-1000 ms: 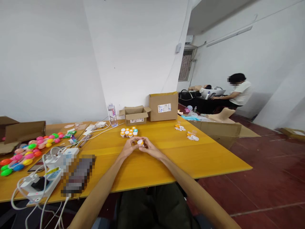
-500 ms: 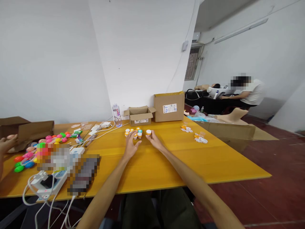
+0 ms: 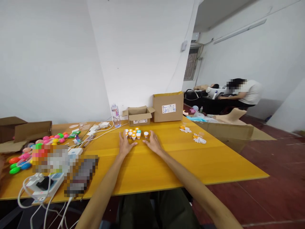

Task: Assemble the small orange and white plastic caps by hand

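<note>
On the yellow table, a tight cluster of small round capped pieces, with white, orange and one teal top, stands between my two hands. My left hand rests at the left side of the cluster, thumb spread away from the fingers, and hides part of a piece there. A single white-topped piece with an orange band stands upright just right of the group. My right hand is open beside it, fingers apart, close to its right side. Whether any fingertip touches a piece, I cannot tell.
Behind the cluster stand a small open carton, a larger closed box and a water bottle. White and orange parts lie right. Colourful plastic balls, a power strip and cables lie left. A person sits beyond.
My right hand has let go of the white-topped piece and opened. My left hand has drawn back left from over the cluster. Another person's hand has left the carton at far left.
</note>
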The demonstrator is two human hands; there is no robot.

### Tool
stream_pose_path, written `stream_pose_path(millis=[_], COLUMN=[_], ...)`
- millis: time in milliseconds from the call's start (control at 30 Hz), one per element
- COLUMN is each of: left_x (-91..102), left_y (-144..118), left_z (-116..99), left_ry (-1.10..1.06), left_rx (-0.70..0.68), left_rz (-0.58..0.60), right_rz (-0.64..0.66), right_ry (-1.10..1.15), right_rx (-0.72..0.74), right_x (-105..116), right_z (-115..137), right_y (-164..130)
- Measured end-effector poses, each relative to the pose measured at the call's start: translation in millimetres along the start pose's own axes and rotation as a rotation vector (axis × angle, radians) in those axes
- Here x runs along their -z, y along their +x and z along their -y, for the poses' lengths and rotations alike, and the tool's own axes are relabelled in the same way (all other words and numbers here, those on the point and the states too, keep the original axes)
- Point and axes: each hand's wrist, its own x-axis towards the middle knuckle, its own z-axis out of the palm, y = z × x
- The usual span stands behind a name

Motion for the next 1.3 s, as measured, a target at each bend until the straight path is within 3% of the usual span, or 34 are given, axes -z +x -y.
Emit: stream_pose_path(millis=[167,400,700,900,1067,1133,1200,1300], left_x=[-11.6,-23.9,-11.6,-3.4,1.7,3.9,5.0,4.3], left_y=[18.7,35.6,48.1,54.1,46.4,42.6,39.4,35.3], left_z=[10.1,23.0,25.3,29.0,23.0,19.8,16.7,11.5], left_ry=[0.007,0.074,0.072,0.157,0.264,0.300,0.324,0.350], left_rx=[-0.112,-0.174,-0.207,-0.230,-0.203,-0.207,-0.224,-0.262], left_rz=[0.018,-0.003,0.062,-0.024,-0.062,-0.077,-0.102,-0.137], right_rz=[-0.048,-0.177,0.017,0.101,0.052,-0.059,-0.180,-0.374], right_ry=[0.346,0.394,0.357,0.440,0.294,0.153,-0.017,-0.229], right_rx=[-0.028,-0.161,-0.132,-0.038,0.047,0.154,0.168,-0.021], right_x=[-35.7,-55.8,-70.8,-79.2,-50.5,-23.8,9.9,63.2], right_z=[8.0,42.0,47.9,56.0,42.0,23.6,-0.6,-41.2], right_y=[11.3,53.6,74.2,82.7,72.4,67.9,66.5,70.5])
